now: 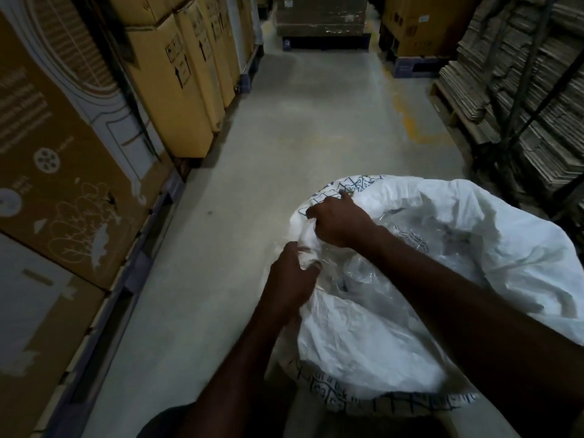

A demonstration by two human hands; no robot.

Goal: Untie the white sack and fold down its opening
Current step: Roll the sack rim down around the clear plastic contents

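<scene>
While white sack [410, 327] gapes open, left hand [292, 279], right hand [339, 221] grip rim.

The sack [410, 311] stands on the floor [284, 137] at the lower right, with a plastic liner [373, 273] inside it. Both hands are at its left rim: the left hand [292, 279] nearer, the right hand [339, 221] just behind it. Boxes [177, 74] stand along the left of the aisle. Flat cardboard stacks [521, 90] lie on the right. A pallet load [320, 17] stands at the far end.
</scene>
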